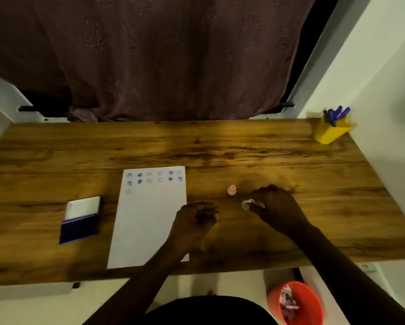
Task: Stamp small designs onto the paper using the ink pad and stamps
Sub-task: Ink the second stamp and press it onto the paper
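Observation:
A white sheet of paper (147, 219) lies on the wooden table (243, 146), with several blue stamped designs in rows along its top edge. An open ink pad (80, 220) with a dark blue pad and a white lid sits to the paper's left. A small pink stamp (231, 190) stands upright to the right of the paper. My right hand (275, 207) pinches a small white stamp (247, 203) on the table. At the paper's right edge, my left hand (194, 219) rests with its fingers curled; whether it holds anything is hidden.
A yellow cup (330, 132) with blue pens stands at the table's far right corner. An orange bin (300, 303) sits on the floor under the table's near edge at the right. A dark curtain (161, 55) hangs behind the table.

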Available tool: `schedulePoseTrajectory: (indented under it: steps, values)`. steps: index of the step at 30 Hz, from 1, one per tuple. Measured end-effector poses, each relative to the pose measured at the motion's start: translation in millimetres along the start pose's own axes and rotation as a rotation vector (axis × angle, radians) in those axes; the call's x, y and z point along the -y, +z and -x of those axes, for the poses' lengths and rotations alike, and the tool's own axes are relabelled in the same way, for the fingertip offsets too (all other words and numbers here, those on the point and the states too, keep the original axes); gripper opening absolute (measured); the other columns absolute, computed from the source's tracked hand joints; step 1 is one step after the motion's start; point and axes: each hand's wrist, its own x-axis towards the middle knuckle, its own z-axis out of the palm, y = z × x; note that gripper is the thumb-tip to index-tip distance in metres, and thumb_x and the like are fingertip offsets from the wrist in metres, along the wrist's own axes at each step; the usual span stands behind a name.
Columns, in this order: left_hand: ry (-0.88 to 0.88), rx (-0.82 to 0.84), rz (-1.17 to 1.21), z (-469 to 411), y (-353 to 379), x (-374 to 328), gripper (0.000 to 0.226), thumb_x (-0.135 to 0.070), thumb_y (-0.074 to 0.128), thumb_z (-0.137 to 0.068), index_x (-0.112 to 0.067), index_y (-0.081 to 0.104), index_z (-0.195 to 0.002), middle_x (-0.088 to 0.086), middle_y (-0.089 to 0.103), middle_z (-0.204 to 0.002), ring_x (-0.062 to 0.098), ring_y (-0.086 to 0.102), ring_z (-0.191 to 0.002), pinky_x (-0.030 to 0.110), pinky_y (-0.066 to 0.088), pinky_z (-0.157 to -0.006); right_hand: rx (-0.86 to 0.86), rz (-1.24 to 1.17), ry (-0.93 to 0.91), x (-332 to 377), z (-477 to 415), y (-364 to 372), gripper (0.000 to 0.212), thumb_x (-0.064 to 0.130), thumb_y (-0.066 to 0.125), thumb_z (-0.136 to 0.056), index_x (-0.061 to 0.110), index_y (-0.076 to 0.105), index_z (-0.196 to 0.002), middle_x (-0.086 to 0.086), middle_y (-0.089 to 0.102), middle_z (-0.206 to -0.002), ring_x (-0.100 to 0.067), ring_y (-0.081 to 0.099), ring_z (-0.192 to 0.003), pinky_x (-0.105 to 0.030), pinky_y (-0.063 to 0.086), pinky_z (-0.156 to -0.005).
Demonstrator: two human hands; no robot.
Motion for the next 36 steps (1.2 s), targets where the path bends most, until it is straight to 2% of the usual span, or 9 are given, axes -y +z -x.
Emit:
schedulePoseTrajectory:
  steps: [7,10,14,18,21,25,28,32,36]
  values:
    - [0.006,-0.02,0.241,9.4,-28.5,2.9,0.038,-0.012,0.082,-0.084,-0.03,0.076,-0.117,0.002,0.081,-0.102,0.021,0.076,-0.103,0.055,0.057,-0.098,0.113,-0.846,0.188,87.0,-8.3,-0.7,0.023,0.038,0.071,-0.091,0.019,0.079,-0.082,0.001,0.077,-0.072,-0.004,0.07,-0.064,-0.015,0.051,-0.061]
    - [0.025,-0.076,0.339,16.8,-50.3,3.2,0.043,-0.005,0.081,-0.084,-0.045,0.079,-0.099,0.001,0.08,-0.104,0.022,0.076,-0.101,0.048,0.062,-0.09,0.208,-1.043,0.287,118.9,-13.3,3.8,0.021,0.038,0.071,-0.091,0.018,0.076,-0.086,-0.001,0.077,-0.075,-0.003,0.066,-0.06,-0.015,0.049,-0.058]
    - [0.047,-0.136,0.361,27.7,-83.9,11.1,0.04,-0.002,0.083,-0.081,-0.037,0.08,-0.1,-0.001,0.081,-0.106,0.018,0.077,-0.103,0.041,0.063,-0.091,0.258,-1.169,0.256,152.0,-23.2,9.8,0.015,0.032,0.073,-0.091,0.018,0.078,-0.092,-0.003,0.078,-0.082,-0.007,0.068,-0.065,-0.02,0.052,-0.062]
    - [0.049,-0.175,0.406,36.2,-119.0,23.8,0.053,0.005,0.08,-0.081,-0.045,0.079,-0.1,-0.003,0.081,-0.107,0.02,0.076,-0.105,0.036,0.062,-0.088,0.292,-1.125,0.136,184.6,-39.2,14.0,0.019,0.022,0.076,-0.088,0.019,0.078,-0.106,0.001,0.08,-0.098,-0.011,0.075,-0.09,-0.025,0.061,-0.079]
    - [-0.007,-0.238,0.493,43.7,-148.4,39.8,0.044,0.005,0.076,-0.085,-0.022,0.073,-0.118,0.002,0.08,-0.108,0.026,0.076,-0.105,0.032,0.063,-0.083,0.257,-1.037,0.024,210.2,-54.6,17.5,0.029,0.013,0.081,-0.083,0.018,0.078,-0.111,0.009,0.078,-0.109,-0.002,0.071,-0.105,-0.015,0.057,-0.086]
    - [-0.063,-0.413,0.42,58.1,-200.1,66.6,0.025,-0.006,0.08,-0.084,-0.031,0.081,-0.088,0.0,0.082,-0.093,0.027,0.078,-0.098,0.036,0.063,-0.085,0.226,-0.845,-0.049,252.5,-77.0,26.9,0.026,0.024,0.082,-0.083,0.025,0.077,-0.109,0.017,0.076,-0.108,0.006,0.068,-0.102,-0.007,0.051,-0.079]
    - [-0.076,-0.513,0.37,76.6,-246.6,92.1,0.013,-0.014,0.081,-0.085,-0.023,0.081,-0.094,0.003,0.082,-0.09,0.024,0.079,-0.089,0.039,0.065,-0.082,0.236,-0.687,-0.102,293.2,-89.8,40.6,0.029,0.034,0.08,-0.085,0.03,0.074,-0.113,0.017,0.073,-0.108,0.0,0.068,-0.098,-0.01,0.05,-0.082]
    - [-0.051,-0.623,0.365,100.3,-298.6,114.5,0.016,-0.016,0.079,-0.087,-0.024,0.082,-0.102,0.002,0.083,-0.099,0.019,0.079,-0.094,0.038,0.062,-0.082,0.275,-0.523,-0.266,345.7,-101.6,63.1,0.024,0.038,0.072,-0.09,0.024,0.071,-0.109,0.007,0.075,-0.104,-0.007,0.069,-0.094,-0.023,0.056,-0.081]
    - [-0.091,-0.697,0.429,114.1,-328.7,130.8,0.02,-0.014,0.082,-0.083,-0.023,0.082,-0.101,0.002,0.083,-0.096,0.017,0.078,-0.093,0.032,0.059,-0.081,0.304,-0.281,-0.395,391.0,-113.6,88.4,0.024,0.035,0.062,-0.097,0.019,0.064,-0.115,-0.005,0.071,-0.116,-0.02,0.067,-0.108,-0.027,0.054,-0.088]
